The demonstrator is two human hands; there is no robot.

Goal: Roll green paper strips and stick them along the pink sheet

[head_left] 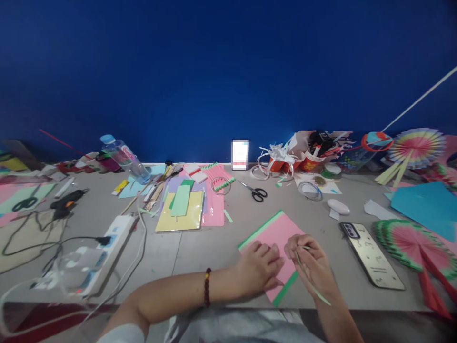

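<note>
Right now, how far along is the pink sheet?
Done: green edging lines two opposite edges of the pink sheet. In hand: left hand presses it flat; right hand pinches a thin green strip. Left, probably: pleating, since it lies flat, unlike the pleated fan nearby.

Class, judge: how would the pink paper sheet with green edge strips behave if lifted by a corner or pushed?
The pink paper sheet with green edge strips lies thin and flat, so it would probably droop from a corner. It looks light; with the left hand pressing it down, it likely slides easily on the smooth grey table otherwise.
</note>
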